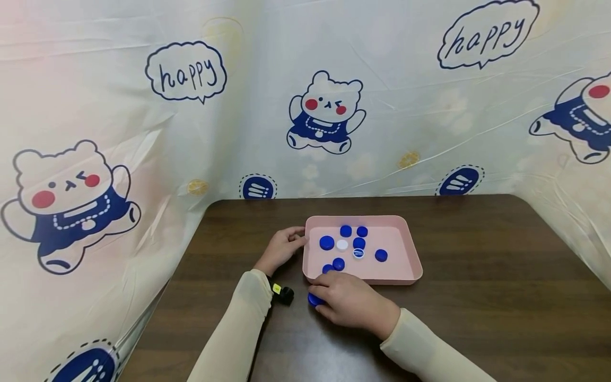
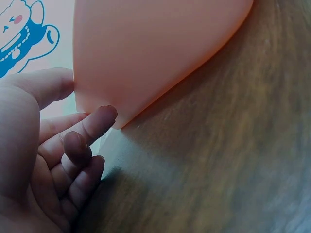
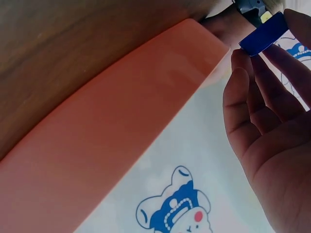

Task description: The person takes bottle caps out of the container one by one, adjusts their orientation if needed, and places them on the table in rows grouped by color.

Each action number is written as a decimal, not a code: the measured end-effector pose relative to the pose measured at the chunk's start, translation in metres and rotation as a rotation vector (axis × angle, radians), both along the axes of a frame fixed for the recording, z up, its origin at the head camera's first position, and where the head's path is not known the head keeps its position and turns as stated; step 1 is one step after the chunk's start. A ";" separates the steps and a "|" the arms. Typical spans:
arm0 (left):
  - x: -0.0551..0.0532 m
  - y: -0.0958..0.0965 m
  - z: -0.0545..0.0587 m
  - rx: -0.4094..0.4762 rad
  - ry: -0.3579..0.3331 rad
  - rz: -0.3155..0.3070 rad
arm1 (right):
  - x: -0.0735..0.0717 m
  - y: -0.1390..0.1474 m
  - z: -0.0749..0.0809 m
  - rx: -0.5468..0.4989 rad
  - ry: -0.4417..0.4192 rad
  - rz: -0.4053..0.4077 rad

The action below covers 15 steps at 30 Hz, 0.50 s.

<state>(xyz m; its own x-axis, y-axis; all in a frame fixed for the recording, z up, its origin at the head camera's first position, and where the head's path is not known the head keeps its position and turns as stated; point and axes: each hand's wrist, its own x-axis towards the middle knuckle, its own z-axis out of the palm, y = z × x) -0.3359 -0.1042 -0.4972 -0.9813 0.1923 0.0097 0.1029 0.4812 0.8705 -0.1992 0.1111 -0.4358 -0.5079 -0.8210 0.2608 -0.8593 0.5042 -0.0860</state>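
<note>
A pink tray (image 1: 396,273) lies on the table with several round blue caps (image 1: 326,243) and a white cap (image 1: 342,244) in it. My right hand (image 1: 350,302) pinches a blue bottle cap (image 1: 314,300) between thumb and fingertips, just in front of the tray's near left corner. In the right wrist view the cap (image 3: 265,35) shows edge-on, beyond the tray's wall (image 3: 131,107). At the tray's left side is my left hand (image 1: 281,248). The left wrist view shows its thumb and a fingertip at the tray's rim, the other fingers loosely bent.
The brown wooden table (image 1: 487,286) reaches back to a hanging cloth (image 1: 406,122) printed with bears. A black device with a yellow mark (image 1: 282,293) sits at my left wrist. One cap in the tray has a white printed top (image 1: 358,253).
</note>
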 end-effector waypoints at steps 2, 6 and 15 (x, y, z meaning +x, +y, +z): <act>0.000 0.000 0.000 -0.002 0.003 -0.001 | 0.000 -0.003 -0.001 0.011 0.008 0.004; -0.001 0.000 -0.001 -0.009 0.012 -0.002 | -0.001 -0.007 -0.003 0.024 -0.001 0.012; 0.001 0.000 0.001 -0.024 0.013 0.001 | -0.002 -0.020 -0.008 0.052 -0.017 0.027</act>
<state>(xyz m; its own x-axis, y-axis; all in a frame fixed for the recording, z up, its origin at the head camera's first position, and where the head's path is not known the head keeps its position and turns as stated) -0.3350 -0.1038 -0.4963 -0.9813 0.1917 0.0177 0.1136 0.5025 0.8571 -0.2012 0.0908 -0.4438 -0.4893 -0.8468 0.2086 -0.8713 0.4850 -0.0753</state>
